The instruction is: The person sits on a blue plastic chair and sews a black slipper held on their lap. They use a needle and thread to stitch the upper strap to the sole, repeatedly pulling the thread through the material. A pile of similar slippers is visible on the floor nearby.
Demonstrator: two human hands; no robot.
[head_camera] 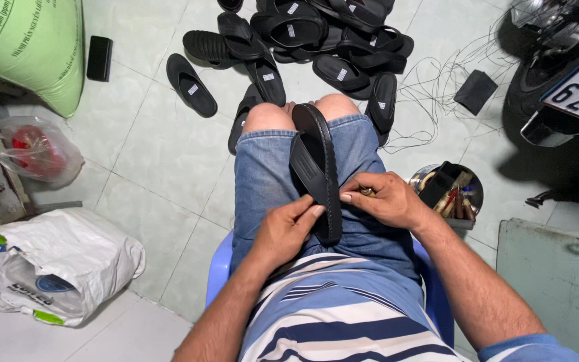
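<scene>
Pale green floor tiles (169, 154) stretch out below you, and you sit on a blue plastic chair (219, 271) with your knees pointing toward the far edge of the floor. At the far left corner lies one big green sack (31, 47), with one small black rectangular block (99, 58) just beside it. Below the sack sits one clear plastic bag holding something red (31, 151), and near the left edge closer to you rests one white woven bag (51, 265).

Your left hand (288, 231) grips the near end of one black sandal (316, 167), fingers curled around its lower edge. That sandal stands on its side between your thighs, on your denim shorts (263, 181), running from your lap up to your knees; its sole edge looks ribbed and a wide smooth strap faces left. Your right hand (383, 200) is clenched against the sandal's right side, pinching a small tool that is mostly hidden.

Beyond your knees, at the far edge of the floor, lies a pile of black sandals (303, 40), more than ten, too overlapped to count exactly. Loose thread (437, 87) trails to its right. One round metal tin of tools (454, 191) sits by your right thigh, and one motorbike (557, 74) fills the far right corner.
</scene>
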